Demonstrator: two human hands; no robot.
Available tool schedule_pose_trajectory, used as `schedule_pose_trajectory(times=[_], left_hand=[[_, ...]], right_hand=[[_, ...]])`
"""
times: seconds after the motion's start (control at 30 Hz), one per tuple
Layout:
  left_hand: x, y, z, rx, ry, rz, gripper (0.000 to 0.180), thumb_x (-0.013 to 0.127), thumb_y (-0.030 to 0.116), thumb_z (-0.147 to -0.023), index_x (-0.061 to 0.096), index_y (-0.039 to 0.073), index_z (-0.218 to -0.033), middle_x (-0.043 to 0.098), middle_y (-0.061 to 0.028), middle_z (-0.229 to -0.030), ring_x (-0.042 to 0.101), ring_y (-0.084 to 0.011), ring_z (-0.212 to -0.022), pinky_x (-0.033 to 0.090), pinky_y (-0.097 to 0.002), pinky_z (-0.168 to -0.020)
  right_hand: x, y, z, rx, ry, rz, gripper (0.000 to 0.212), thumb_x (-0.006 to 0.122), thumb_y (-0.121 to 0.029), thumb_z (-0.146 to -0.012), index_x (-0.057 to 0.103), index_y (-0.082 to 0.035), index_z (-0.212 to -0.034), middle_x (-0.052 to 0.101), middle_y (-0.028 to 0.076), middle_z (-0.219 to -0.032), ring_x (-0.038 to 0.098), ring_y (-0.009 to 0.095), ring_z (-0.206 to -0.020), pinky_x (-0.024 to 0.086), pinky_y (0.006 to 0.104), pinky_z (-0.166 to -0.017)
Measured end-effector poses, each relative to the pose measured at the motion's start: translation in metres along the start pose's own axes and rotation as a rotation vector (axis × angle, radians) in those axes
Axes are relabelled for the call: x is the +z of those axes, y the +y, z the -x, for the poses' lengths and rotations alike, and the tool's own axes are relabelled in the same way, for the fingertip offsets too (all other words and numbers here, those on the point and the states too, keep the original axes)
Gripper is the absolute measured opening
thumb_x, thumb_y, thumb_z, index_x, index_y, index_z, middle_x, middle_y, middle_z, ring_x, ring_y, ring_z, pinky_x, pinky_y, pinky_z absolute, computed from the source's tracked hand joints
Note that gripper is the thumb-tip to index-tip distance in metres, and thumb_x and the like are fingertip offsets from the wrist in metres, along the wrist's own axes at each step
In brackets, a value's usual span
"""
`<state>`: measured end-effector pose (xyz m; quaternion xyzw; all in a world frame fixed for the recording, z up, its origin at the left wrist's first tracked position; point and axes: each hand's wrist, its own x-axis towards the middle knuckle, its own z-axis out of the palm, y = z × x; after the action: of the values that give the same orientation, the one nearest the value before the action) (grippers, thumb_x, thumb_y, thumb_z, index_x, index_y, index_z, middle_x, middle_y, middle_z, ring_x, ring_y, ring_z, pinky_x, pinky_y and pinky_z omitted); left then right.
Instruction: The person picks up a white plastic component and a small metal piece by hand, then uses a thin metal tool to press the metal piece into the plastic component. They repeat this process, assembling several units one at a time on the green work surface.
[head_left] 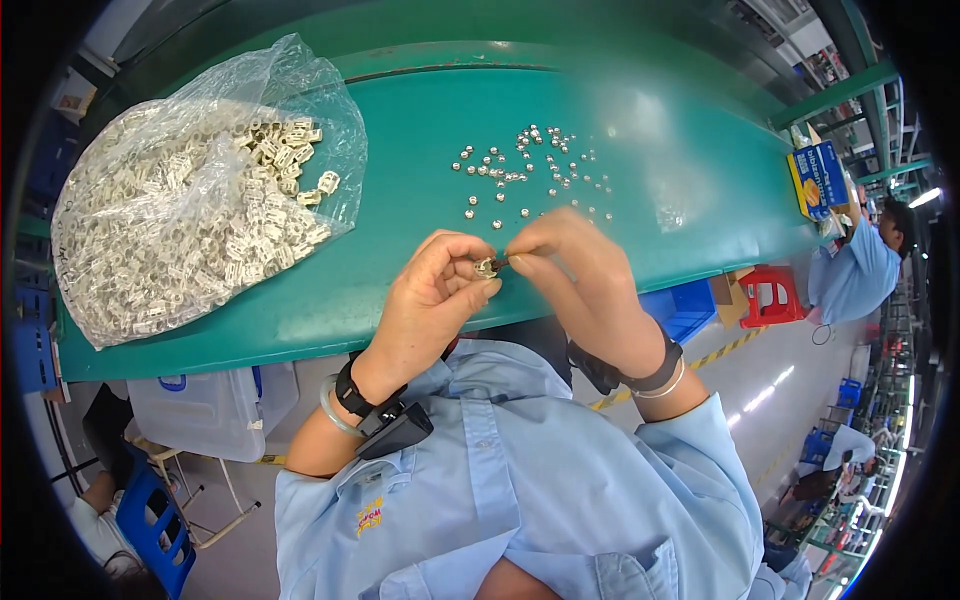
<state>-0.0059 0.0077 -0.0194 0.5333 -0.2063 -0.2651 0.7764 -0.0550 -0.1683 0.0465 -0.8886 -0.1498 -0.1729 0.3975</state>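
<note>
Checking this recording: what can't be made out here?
Head view, pale part: partly covered by the fingers of the left hand.
Head view, dark piece: its far end is hidden by the fingertips of the right hand.
Head view, shiny pieces on the green table: too small to tell their exact shape.
Head view, plastic bag: deeper contents hidden by upper pieces and creased plastic.

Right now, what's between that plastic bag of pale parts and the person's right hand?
In the head view, a stretch of green tabletop comes first, then the left hand, pinching a small pale part.
</note>
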Motion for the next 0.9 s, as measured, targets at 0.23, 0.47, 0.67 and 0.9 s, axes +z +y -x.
schedule_pose_trajectory(times=[0.23,0.47,0.67,0.9], left_hand=[[-0.0011,-0.0014,-0.0006,-0.009,0.001,-0.001,0.024,0.060,-0.008,-0.087,0.054,-0.001,-0.109,0.048,-0.0018,-0.105,0.054,-0.0054,-0.089,0.048,-0.0199,-0.073],[-0.0014,-0.0016,-0.0007,0.001,-0.006,-0.003,0.024,0.060,-0.008,-0.087,0.054,-0.002,-0.110,0.048,-0.0021,-0.106,0.054,-0.0054,-0.089,0.048,-0.0199,-0.074],[0.0004,0.0012,-0.0003,-0.014,0.001,0.002,0.024,0.060,-0.007,-0.087,0.054,-0.002,-0.110,0.048,-0.0023,-0.107,0.054,-0.0057,-0.088,0.048,-0.0200,-0.075],[-0.0002,0.0013,-0.0002,-0.026,0.002,-0.040,0.024,0.061,-0.007,-0.087,0.055,-0.002,-0.109,0.049,-0.0024,-0.106,0.055,-0.0055,-0.089,0.049,-0.0201,-0.074]], right_hand=[[0.0029,0.0009,-0.0014,-0.031,-0.015,0.042,0.013,0.066,0.003,-0.081,0.061,0.000,-0.092,0.061,0.012,-0.086,0.060,0.025,-0.074,0.047,0.0326,-0.065],[0.0035,0.0011,-0.0011,-0.054,-0.011,0.068,0.014,0.067,0.003,-0.080,0.061,-0.001,-0.091,0.061,0.012,-0.085,0.060,0.026,-0.074,0.047,0.0328,-0.064],[0.0044,0.0015,-0.0006,-0.060,-0.010,0.085,0.015,0.067,0.003,-0.079,0.061,-0.002,-0.091,0.061,0.011,-0.084,0.060,0.026,-0.073,0.046,0.0336,-0.064],[0.0050,0.0016,-0.0007,-0.067,-0.011,0.114,0.015,0.068,0.002,-0.079,0.061,-0.003,-0.091,0.061,0.011,-0.084,0.059,0.026,-0.073,0.046,0.0343,-0.063]])
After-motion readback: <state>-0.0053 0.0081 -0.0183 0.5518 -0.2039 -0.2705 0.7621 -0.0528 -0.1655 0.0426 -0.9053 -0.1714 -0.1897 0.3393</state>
